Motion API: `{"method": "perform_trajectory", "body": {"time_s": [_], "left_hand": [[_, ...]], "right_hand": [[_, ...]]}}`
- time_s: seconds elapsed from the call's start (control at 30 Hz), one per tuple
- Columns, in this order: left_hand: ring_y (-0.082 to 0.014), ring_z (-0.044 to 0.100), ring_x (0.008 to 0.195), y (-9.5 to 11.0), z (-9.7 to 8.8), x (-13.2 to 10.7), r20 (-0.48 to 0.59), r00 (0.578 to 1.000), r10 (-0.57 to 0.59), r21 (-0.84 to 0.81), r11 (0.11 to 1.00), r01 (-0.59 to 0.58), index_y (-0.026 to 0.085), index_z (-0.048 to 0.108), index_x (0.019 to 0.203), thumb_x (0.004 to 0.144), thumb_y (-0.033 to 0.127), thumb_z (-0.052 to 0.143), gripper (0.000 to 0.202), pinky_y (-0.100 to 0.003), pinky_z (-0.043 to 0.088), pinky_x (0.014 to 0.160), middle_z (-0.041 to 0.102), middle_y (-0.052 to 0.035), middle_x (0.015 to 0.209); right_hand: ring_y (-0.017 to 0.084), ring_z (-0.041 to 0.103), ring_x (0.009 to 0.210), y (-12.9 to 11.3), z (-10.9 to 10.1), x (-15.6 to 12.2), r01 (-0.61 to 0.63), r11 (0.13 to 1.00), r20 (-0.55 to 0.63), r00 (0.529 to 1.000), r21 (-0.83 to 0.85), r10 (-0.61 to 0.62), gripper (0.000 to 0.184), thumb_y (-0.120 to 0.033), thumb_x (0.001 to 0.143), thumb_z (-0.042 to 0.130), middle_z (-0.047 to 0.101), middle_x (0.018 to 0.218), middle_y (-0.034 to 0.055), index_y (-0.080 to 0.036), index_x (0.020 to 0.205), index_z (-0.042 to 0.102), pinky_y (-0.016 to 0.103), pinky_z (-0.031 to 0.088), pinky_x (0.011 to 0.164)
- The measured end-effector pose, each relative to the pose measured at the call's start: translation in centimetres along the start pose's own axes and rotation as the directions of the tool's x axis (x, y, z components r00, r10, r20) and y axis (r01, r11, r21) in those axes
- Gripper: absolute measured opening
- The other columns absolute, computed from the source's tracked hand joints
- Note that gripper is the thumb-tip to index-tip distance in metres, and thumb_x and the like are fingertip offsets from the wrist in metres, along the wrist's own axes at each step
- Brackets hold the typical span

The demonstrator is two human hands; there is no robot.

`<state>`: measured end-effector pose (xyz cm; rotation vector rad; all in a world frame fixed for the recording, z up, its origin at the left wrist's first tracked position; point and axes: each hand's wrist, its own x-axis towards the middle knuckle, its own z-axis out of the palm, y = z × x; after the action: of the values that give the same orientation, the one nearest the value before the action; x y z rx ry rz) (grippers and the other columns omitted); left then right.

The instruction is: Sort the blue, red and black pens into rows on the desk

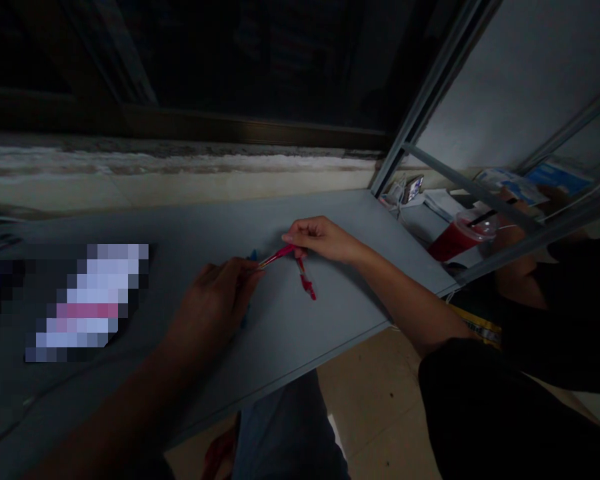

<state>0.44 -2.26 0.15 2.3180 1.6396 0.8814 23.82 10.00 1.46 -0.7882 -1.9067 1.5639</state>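
Above the grey desk, both hands hold a slim red pen-like stick (278, 255) slanted between them. My left hand (215, 300) pinches its thin shiny end at the lower left. My right hand (316, 237) grips the red end between thumb and fingers. Just below the right hand, a red and clear piece (307, 285) lies on the desk; its kind is too dim to make out. Something blue (253, 255) shows partly behind my left fingers, mostly hidden by them.
A blurred-out bright panel (95, 293) lies on the left of the grey desk (350, 293). Beyond a metal frame (460, 173) at right stand a cup of red drink (455, 239) and a propped phone (413, 189). Another person's arm (517, 267) rests there.
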Motion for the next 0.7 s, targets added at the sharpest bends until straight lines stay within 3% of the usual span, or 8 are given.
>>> {"method": "perform_trajectory", "body": {"time_s": [0.13, 0.33, 0.53, 0.7], "left_hand": [[-0.0301, 0.071, 0.087, 0.03, -0.25, 0.1, -0.005, 1.0, -0.018, -0.002, 1.0, 0.018, 0.021, 0.069, 0.105, 0.106, 0.053, 0.041, 0.042, -0.043, 0.055, 0.083, 0.077, -0.0115, 0.091], [-0.0262, 0.07, 0.078, 0.02, -0.15, 0.33, -0.001, 1.0, 0.001, -0.034, 0.999, -0.001, 0.021, 0.069, 0.096, 0.103, 0.053, 0.046, 0.04, -0.04, 0.054, 0.078, 0.075, -0.0093, 0.087], [-0.0203, 0.069, 0.068, 0.41, -0.23, 0.37, 0.093, 0.995, -0.045, -0.167, 0.984, 0.06, 0.021, 0.069, 0.096, 0.103, 0.054, 0.043, 0.042, -0.031, 0.052, 0.064, 0.075, -0.006, 0.081], [-0.0181, 0.069, 0.065, 0.55, -0.34, 0.4, 0.081, 0.995, -0.049, -0.201, 0.978, 0.064, 0.021, 0.07, 0.093, 0.101, 0.055, 0.049, 0.04, -0.028, 0.051, 0.061, 0.075, -0.0033, 0.077]], "right_hand": [[0.008, 0.061, 0.065, -0.18, -0.12, -0.06, 0.055, 0.997, 0.036, 0.998, 0.056, -0.057, 0.029, -0.034, 0.081, 0.088, 0.07, 0.074, -0.0014, -0.015, 0.085, 0.066, 0.023, 0.052, 0.066], [0.01, 0.068, 0.082, -0.23, 0.18, 0.2, 0.125, 0.958, -0.077, 0.991, 0.257, -0.109, 0.041, -0.023, 0.067, 0.095, 0.073, 0.09, -0.0006, -0.018, 0.094, 0.064, 0.024, 0.056, 0.082], [0.012, 0.067, 0.084, -0.74, 0.29, 0.05, 0.14, 0.926, -0.11, 0.988, 0.351, -0.108, 0.042, -0.028, 0.067, 0.095, 0.073, 0.092, 0.0007, -0.018, 0.095, 0.065, 0.027, 0.056, 0.085], [0.012, 0.064, 0.084, -0.78, -0.07, 0.13, 0.196, 0.936, -0.243, 0.962, 0.294, -0.125, 0.034, -0.032, 0.077, 0.088, 0.07, 0.092, 0.0011, -0.019, 0.1, 0.066, 0.025, 0.053, 0.078]]}}
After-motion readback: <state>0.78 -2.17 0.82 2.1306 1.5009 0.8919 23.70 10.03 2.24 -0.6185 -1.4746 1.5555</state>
